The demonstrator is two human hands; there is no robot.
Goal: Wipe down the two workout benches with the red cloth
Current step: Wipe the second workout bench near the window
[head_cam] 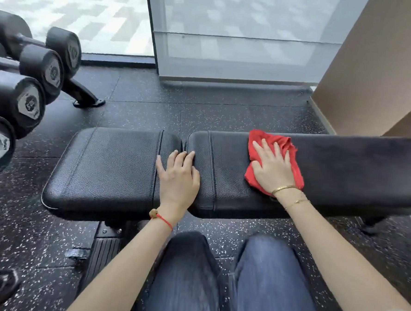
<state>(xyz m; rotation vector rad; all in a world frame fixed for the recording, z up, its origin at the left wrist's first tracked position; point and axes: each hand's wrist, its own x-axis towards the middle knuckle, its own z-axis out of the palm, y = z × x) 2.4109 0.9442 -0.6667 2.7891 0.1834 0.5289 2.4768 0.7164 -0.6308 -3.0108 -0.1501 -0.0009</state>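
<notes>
Right hand (272, 168) fingers (264, 147) spread flat, pressing the red cloth (293, 160) onto the long back pad of the bench surface (355, 169). Left hand (179, 177) fingers lie straight, seemingly together, across the seam between pads. Dumbbells (33, 84) rack at left.

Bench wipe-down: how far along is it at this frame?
Done: nothing provable; no wipe marks show on the bench. In hand: the right hand presses the red cloth flat on the long back pad, while the left hand rests across the gap by the seat pad. Left: the rest of this bench looks pending, and a second bench is not in view.
</notes>
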